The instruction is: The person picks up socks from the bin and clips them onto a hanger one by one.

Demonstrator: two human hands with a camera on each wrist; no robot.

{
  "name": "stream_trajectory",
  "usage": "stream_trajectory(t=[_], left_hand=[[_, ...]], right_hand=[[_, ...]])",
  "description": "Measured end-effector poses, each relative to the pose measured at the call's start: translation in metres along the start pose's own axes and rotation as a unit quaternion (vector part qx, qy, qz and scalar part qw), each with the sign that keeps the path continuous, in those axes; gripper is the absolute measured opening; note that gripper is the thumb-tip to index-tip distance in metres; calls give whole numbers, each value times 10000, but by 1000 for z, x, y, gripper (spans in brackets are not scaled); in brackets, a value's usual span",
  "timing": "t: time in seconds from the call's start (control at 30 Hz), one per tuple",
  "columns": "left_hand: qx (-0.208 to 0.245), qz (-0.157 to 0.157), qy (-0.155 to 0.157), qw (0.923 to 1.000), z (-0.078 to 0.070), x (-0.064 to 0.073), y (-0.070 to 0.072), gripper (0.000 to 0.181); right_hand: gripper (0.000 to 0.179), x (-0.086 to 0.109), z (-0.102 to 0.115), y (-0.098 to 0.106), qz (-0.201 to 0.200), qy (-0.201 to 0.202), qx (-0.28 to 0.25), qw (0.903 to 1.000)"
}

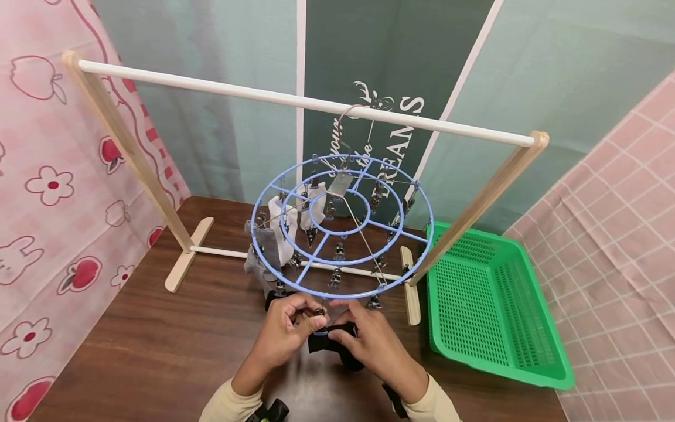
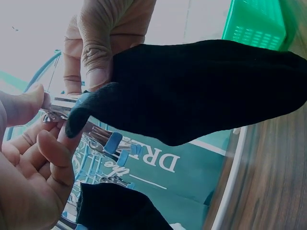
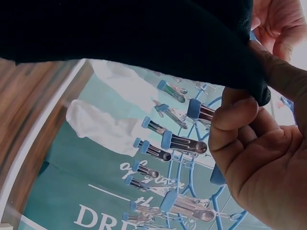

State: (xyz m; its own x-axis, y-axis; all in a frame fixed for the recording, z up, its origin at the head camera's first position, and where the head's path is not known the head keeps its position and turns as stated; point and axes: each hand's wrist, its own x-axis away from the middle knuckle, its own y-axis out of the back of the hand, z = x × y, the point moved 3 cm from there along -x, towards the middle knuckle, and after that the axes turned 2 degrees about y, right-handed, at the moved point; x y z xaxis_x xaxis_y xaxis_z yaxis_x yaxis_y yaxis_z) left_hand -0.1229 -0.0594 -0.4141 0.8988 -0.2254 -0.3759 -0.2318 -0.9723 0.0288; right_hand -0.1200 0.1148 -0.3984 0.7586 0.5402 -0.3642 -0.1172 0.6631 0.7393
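Observation:
A black sock (image 1: 343,346) is between my hands at the near edge of a round blue clip hanger (image 1: 343,297). My left hand (image 1: 287,328) pinches a metal clip (image 2: 60,103) with blue tips, which sits at the sock's cuff. With thumb and fingers, my right hand (image 1: 377,340) holds the cuff beside that clip. The sock's foot part stretches sideways in the left wrist view. Another black sock (image 2: 120,208) hangs nearby on the hanger. White socks (image 1: 283,228) and a grey sock (image 1: 255,266) hang on its left side.
The hanger hooks over the white rod (image 1: 237,91) of a wooden stand (image 1: 123,146). Several unused metal clips (image 1: 336,275) dangle from its rings. A green basket (image 1: 548,375) stands on the brown table (image 1: 174,340) at the right. Printed curtains surround the table.

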Motion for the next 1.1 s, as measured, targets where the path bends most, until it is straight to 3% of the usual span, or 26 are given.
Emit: stream_trajectory(t=[0.33, 0.47, 0.7, 0.8, 0.9, 0.97, 1.1], left_hand=[[-53, 75, 418, 9991, 6, 2, 5, 16], [-136, 39, 165, 9998, 6, 5, 11, 16], [108, -177, -383, 9991, 12, 13, 25, 12], [-220, -378, -630, 9971, 16, 17, 34, 11], [-864, -668, -997, 9890, 19, 20, 42, 13], [-1400, -893, -1317, 9773, 20, 22, 48, 17], [-2261, -1203, -1714, 9513, 22, 24, 57, 21]], right_hand=[[26, 7, -11, 1, -122, -393, 401, 9983], [20, 11, -17, 1, -160, -515, 655, 9964], [22, 18, -29, 4, -279, -776, 771, 9936], [22, 23, -35, 7, -259, -1016, 682, 9921], [22, 28, -42, 11, -306, -1248, 659, 9895], [22, 31, -45, 14, -425, -1335, 802, 9869], [22, 39, -51, 21, -852, -1027, 1820, 9742]])
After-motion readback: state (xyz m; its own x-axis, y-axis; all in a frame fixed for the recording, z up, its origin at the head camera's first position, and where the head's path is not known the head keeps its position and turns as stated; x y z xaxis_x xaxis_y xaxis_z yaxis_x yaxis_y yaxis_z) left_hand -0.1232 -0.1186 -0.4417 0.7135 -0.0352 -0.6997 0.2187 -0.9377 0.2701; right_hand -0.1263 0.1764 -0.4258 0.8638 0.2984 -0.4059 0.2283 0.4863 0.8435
